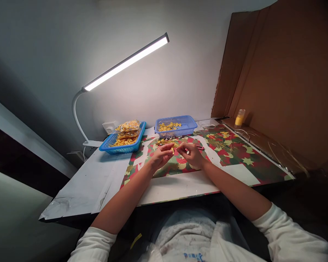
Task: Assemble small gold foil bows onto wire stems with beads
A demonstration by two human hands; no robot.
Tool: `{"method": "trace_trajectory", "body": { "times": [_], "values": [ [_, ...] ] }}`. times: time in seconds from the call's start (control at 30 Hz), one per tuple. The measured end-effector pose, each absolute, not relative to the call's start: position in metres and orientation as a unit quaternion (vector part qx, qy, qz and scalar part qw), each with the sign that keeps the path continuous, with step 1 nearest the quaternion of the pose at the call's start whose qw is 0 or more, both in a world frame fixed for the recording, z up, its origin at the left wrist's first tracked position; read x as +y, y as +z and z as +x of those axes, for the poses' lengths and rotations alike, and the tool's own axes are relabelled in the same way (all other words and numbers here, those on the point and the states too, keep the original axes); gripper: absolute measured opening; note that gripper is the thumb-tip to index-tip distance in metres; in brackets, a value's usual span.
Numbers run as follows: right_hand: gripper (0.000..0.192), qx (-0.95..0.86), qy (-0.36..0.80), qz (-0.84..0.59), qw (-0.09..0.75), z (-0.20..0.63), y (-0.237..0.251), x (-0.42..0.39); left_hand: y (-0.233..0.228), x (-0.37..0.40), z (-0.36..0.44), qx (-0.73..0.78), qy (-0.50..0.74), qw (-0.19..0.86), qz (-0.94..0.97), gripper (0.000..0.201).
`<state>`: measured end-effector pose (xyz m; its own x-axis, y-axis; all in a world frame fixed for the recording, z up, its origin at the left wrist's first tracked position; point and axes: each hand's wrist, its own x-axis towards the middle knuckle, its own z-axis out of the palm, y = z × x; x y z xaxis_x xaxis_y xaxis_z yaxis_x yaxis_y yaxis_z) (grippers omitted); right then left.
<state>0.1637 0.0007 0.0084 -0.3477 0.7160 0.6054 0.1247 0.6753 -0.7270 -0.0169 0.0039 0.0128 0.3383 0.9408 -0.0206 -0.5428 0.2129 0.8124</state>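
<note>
Over the patterned table covering, my left hand (161, 156) pinches a small yellow ribbon piece (172, 150) between thumb and fingertips. It looks like the bows in the baskets, but its exact shape is too small to tell. My right hand (190, 154) is close beside it, thumb and fingers pressed together at the ribbon's right side; what they grip is too fine to make out. Just beyond the hands lies a row of gold ties and small dark beads (166, 140). A pink-handled tool (200, 147) is partly hidden behind my right hand.
A blue basket (120, 149) at the left holds yellow bows and a stuffed clear bag (128, 128). Another blue basket (190, 130) holds more yellow bows. Loose gold strands (225, 145) lie at right. A lit lamp (125, 64) hangs above; a yellow bottle (239, 118) stands by the cardboard (284, 80).
</note>
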Motion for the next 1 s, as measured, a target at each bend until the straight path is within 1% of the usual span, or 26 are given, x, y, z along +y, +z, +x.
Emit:
{"method": "trace_trajectory", "body": {
  "times": [0.17, 0.4, 0.53, 0.7, 0.8, 1.0],
  "values": [
    [0.024, -0.764, 0.302, -0.279, 0.497, 0.163, 0.01, -0.002, 0.013, 0.003, -0.016, 0.273, 0.501, 0.735, 0.367, 0.035],
    [0.033, -0.746, 0.325, -0.282, 0.508, 0.159, 0.009, -0.003, 0.012, 0.001, -0.014, 0.266, 0.491, 0.74, 0.376, 0.035],
    [0.033, -0.727, 0.36, -0.277, 0.515, 0.157, 0.005, -0.001, 0.009, 0.004, -0.014, 0.262, 0.495, 0.735, 0.382, 0.035],
    [0.029, -0.717, 0.388, -0.263, 0.516, 0.156, 0.002, 0.001, 0.007, 0.008, -0.016, 0.261, 0.507, 0.731, 0.376, 0.027],
    [0.028, -0.709, 0.404, -0.259, 0.517, 0.155, 0.003, 0.0, 0.008, 0.007, -0.016, 0.257, 0.512, 0.73, 0.373, 0.028],
    [0.033, -0.689, 0.441, -0.249, 0.518, 0.152, 0.007, -0.002, 0.011, 0.001, -0.014, 0.24, 0.513, 0.744, 0.355, 0.03]
  ]
}}
